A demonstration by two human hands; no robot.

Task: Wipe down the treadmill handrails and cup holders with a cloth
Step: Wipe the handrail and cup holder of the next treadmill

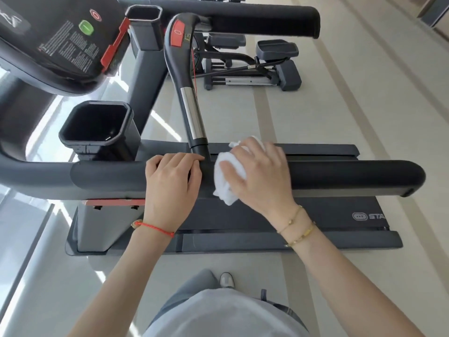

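Observation:
The near black handrail runs left to right across the middle of the view. My right hand presses a crumpled white cloth onto it, just right of where the curved centre bar joins. My left hand rests flat on the rail just left of that joint, fingers curled over the top, holding nothing else. A black cup holder stands behind the rail at the left; a second cup holder sits farther back. The far handrail lies along the top.
The console with a green and a red button fills the upper left. The treadmill deck lies below the rail. Another exercise machine stands on the pale floor beyond. My shoe is on the floor by the deck.

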